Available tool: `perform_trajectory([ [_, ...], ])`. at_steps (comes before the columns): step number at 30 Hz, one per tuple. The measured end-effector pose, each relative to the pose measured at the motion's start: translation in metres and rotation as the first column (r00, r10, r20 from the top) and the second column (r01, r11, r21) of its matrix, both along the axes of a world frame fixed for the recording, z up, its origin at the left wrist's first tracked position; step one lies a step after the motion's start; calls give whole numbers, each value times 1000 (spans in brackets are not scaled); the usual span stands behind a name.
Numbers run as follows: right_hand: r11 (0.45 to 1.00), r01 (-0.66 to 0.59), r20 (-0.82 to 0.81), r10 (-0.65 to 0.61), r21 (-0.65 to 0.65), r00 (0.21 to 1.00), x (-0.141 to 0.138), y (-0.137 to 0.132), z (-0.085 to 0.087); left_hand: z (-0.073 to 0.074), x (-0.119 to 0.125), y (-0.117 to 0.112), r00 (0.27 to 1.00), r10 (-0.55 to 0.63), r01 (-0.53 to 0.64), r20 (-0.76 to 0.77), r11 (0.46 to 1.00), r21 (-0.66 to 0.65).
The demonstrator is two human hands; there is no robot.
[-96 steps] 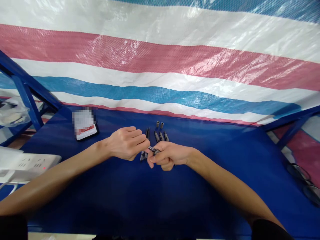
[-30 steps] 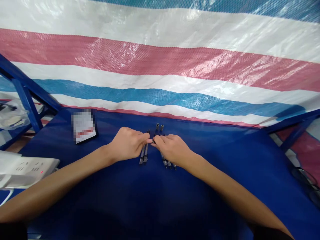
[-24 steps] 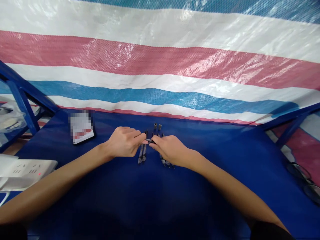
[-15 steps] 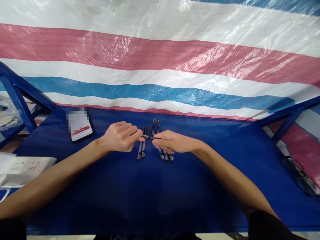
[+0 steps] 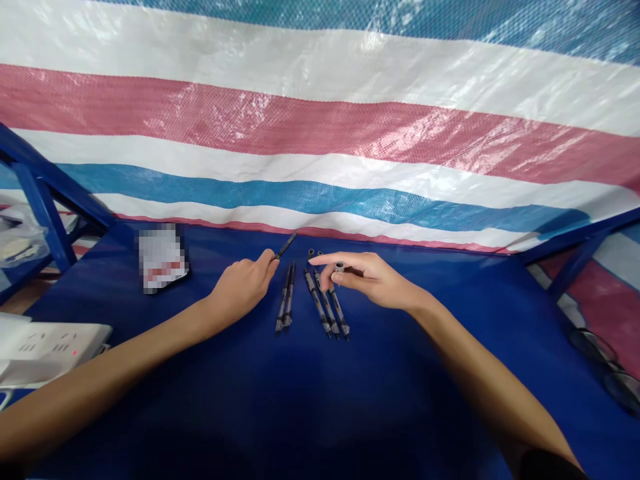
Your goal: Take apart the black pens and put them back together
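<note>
Two items in hand, above a blue-covered surface (image 5: 440, 380). Left hand (image 5: 240, 288): narrow pinch on a slim black pen barrel (image 5: 286, 245), held by its end between thumb and fingertips, near the far edge. Right hand (image 5: 373, 280): narrow pinch on a small grey metal collar (image 5: 340, 267), between thumb and forefinger. Mid-surface, between the hands: two dark pen barrels (image 5: 285, 297) side by side; three more barrels (image 5: 325, 300) splayed just to their right. Far-left area: phone with pixelated label (image 5: 161, 259). Near-left corner: white power strip (image 5: 50, 347). Right edge: eyeglasses (image 5: 595, 363). Behind the far edge: striped tarpaulin (image 5: 320, 153).
</note>
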State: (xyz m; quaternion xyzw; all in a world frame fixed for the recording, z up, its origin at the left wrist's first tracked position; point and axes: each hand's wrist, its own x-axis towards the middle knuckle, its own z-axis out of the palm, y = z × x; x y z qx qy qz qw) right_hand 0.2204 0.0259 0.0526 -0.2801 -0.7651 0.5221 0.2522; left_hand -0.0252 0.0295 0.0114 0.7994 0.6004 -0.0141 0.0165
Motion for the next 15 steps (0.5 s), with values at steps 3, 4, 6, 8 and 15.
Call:
perform_trajectory([
  [3,997,10,-90,-16,-75,996,-1,0,-4,1,0,-3,995,9,-8,-103,1000,8],
  [4,994,29,-116,-41,-101,992,-1,1,-6,2,0,-3,993,6,-7,-115,1000,-9],
  [6,986,91,-170,-114,-137,979,-2,6,-12,2,0,-3,995,-11,4,-95,997,-75],
  [8,971,203,-232,-228,-129,946,-2,15,-22,1,0,-2,998,-25,17,-59,991,-135],
  [15,734,626,-75,-632,263,771,5,48,-64,-6,1,-2,998,-67,62,-18,981,-182],
])
